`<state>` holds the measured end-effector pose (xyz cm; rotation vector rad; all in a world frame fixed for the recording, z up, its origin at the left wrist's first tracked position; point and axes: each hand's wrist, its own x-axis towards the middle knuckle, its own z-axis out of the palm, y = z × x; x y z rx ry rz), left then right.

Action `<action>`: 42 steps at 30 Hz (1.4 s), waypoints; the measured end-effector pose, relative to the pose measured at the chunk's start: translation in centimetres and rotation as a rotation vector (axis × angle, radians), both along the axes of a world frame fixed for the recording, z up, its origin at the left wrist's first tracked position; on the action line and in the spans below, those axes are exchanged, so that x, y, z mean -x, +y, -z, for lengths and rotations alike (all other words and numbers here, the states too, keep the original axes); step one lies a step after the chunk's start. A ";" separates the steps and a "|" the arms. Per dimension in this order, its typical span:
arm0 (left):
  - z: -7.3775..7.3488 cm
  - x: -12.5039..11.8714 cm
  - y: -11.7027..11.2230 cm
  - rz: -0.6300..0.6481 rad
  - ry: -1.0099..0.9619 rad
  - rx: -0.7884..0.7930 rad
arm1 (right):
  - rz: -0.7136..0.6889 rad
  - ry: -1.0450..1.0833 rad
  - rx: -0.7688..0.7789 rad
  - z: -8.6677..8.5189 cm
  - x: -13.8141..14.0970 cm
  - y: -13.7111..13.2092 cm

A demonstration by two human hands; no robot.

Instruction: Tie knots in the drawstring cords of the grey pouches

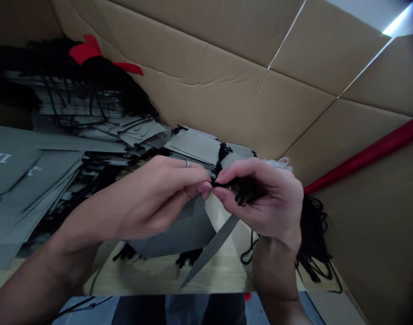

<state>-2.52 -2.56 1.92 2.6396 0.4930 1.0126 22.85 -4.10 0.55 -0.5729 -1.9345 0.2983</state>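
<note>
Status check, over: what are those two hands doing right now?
Left hand pinching top edge of grey paper bag. Right hand pinching black cord at same edge. Stacks of grey bags behind, none in the way.

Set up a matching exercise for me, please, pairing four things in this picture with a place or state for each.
Column one:
1. left hand
2. right hand
3. grey paper bag
4. red ribbon

Column two:
A. lies on top of the stack of bags at the far left
B. wears a ring
C. is closed on black cords
D. is pinched at its top edge where the two hands meet

Pairs: 1-B, 2-C, 3-D, 4-A
</note>
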 end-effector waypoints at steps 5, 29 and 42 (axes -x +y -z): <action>0.1 0.0 0.1 -0.025 0.089 -0.009 | 0.000 -0.075 0.004 -0.2 -0.1 -0.2; -0.1 -1.5 -0.5 0.129 -0.049 0.001 | -0.337 0.210 0.297 0.9 1.1 0.7; 0.0 -1.5 -1.3 -0.108 -0.054 -0.009 | -0.175 -0.036 -0.013 0.1 -0.4 0.2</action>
